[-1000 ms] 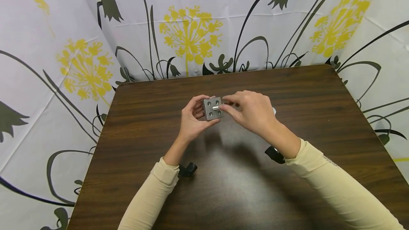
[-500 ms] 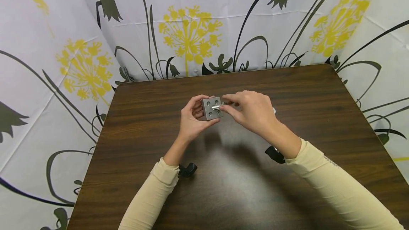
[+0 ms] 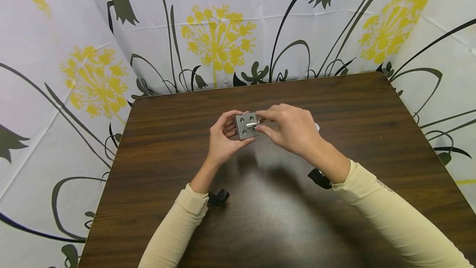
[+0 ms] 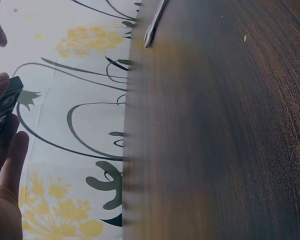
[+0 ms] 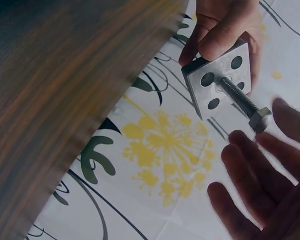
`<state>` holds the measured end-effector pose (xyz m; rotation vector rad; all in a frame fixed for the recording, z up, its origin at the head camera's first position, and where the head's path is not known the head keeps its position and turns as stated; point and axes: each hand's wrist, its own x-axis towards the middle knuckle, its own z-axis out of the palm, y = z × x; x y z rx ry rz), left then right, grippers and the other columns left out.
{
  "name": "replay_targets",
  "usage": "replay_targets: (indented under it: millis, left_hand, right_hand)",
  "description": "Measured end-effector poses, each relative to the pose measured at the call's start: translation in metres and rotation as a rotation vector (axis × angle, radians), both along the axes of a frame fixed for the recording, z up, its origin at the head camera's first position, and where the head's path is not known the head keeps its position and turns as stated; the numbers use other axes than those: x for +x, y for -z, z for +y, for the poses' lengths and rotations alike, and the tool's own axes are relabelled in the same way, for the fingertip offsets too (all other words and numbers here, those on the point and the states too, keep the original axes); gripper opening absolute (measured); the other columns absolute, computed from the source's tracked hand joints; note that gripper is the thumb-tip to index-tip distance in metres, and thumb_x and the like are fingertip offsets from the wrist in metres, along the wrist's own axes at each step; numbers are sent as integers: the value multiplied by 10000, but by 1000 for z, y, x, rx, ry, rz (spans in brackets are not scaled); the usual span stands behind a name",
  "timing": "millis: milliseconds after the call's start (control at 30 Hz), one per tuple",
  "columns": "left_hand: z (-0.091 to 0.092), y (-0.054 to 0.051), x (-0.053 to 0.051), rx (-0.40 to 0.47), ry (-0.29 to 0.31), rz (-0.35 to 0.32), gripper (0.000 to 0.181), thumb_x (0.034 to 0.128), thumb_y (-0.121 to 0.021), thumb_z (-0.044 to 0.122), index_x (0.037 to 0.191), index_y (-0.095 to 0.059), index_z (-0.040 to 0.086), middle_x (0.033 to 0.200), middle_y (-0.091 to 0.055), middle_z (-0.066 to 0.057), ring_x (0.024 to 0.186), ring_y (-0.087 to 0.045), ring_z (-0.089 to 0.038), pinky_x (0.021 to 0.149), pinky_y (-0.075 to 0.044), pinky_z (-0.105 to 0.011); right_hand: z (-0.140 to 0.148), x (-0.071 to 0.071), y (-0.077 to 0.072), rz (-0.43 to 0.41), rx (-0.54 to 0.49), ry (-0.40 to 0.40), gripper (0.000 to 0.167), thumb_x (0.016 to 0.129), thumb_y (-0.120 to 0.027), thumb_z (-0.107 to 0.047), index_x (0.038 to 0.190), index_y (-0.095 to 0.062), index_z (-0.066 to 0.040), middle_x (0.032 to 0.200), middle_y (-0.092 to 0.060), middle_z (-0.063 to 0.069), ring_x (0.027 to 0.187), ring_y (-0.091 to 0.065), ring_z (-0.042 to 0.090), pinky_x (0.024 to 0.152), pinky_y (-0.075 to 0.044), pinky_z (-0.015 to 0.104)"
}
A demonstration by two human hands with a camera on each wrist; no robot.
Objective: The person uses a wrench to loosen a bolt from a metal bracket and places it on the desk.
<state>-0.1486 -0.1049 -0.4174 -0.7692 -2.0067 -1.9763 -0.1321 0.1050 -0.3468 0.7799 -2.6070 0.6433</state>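
Observation:
My left hand point(image 3: 224, 139) grips a square grey metal block point(image 3: 242, 130) by its edges, thumb below and fingers above in the head view. The block has a hole near each corner. From the middle of its face a threaded hex bolt point(image 5: 240, 97) sticks out, its head point(image 5: 260, 120) well away from the block. My right hand point(image 3: 291, 129) is at the bolt head, thumb point(image 5: 290, 117) on one side and index finger on the other, parted around it; contact is unclear. Its other fingers are spread. The left wrist view catches only part of the block point(image 4: 9, 100).
A dark wood-grain table point(image 3: 167, 148) lies beneath both hands. Behind it hangs a white curtain point(image 3: 156, 44) with a flower print. In the left wrist view a slim metal tool point(image 4: 155, 25) lies near the table edge. A small white thing point(image 3: 317, 127) shows behind the right wrist.
My right thumb and index finger have moved slightly apart at the bolt head, which now shows between them. My left hand keeps the block almost still. The head view has shifted slightly.

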Motion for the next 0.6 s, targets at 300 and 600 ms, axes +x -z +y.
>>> replay_targets:
  millis: [300,600]
  left_hand:
    - [-2,10,-5,-5,-3,-9,688,617,-845,-174,1226,-550,-49,1224,-653,-201,1050,-663,-303,805,-571,-357]
    - [0,-1,2,-13,-9,-11,683,617,-822,-208,1221,-521,-105,1211,-638,-259,1040,-662,-327,804,-572,-360]
  right_hand:
    - [0,-1,1,-3,37,-41,190,886,-750,-248,1065,-775,-187,846,-698,-63,687,-606,100,488,-467,311]
    - [-1,0,3,11,-13,13,291,892,-720,-406,1091,-764,-198,798,-688,-64,611,-566,90,436,-413,295]
